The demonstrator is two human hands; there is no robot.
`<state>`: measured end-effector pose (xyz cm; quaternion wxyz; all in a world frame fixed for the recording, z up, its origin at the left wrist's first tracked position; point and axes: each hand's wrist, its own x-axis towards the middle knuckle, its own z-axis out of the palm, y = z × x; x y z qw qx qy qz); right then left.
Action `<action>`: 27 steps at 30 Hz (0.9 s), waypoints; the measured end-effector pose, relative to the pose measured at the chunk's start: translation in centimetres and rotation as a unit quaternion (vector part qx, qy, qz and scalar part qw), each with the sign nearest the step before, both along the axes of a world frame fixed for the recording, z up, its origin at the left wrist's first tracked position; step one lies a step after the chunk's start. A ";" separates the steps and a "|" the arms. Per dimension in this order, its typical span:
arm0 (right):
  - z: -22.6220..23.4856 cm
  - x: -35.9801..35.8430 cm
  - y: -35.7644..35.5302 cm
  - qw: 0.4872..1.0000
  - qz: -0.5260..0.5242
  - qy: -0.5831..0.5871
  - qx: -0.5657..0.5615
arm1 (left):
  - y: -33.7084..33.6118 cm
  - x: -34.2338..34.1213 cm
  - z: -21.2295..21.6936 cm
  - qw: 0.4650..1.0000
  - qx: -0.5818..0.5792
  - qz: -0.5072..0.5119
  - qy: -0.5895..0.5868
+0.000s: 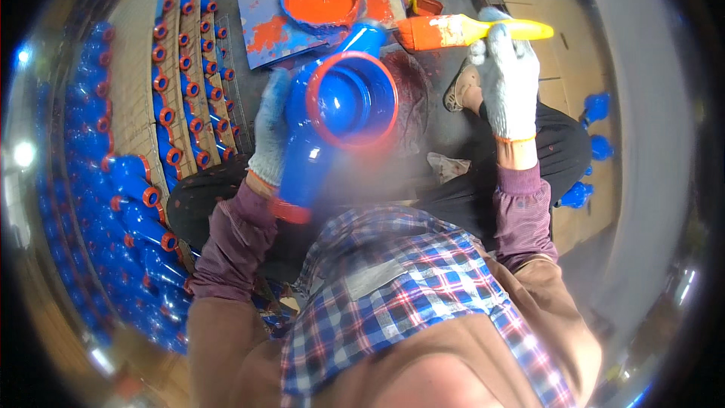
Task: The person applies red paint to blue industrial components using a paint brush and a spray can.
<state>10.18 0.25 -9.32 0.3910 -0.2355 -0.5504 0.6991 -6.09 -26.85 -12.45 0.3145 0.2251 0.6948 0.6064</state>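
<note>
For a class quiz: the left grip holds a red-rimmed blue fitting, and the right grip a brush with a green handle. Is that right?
Not quite: the head view shows the brush with a yellow handle, not green. The left grip does hold the red-rimmed blue fitting, and the right grip the brush.

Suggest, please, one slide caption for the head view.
Gloved left hand holds a blue fitting, right hand a brush, with a bowl of orange paint beyond.
</note>
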 end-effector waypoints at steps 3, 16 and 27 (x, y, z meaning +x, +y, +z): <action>-0.2 -1.9 1.1 0.979 -0.013 -0.129 0.154 | 0.9 -0.4 0.4 0.911 0.103 -0.050 -0.396; -6.6 -9.2 0.7 0.842 0.161 -0.272 0.437 | 3.7 1.3 2.9 0.728 -0.307 -0.314 0.527; -2.9 -3.9 -2.6 0.845 0.088 -0.137 0.510 | 2.7 -1.0 2.4 0.883 -0.261 -0.271 0.280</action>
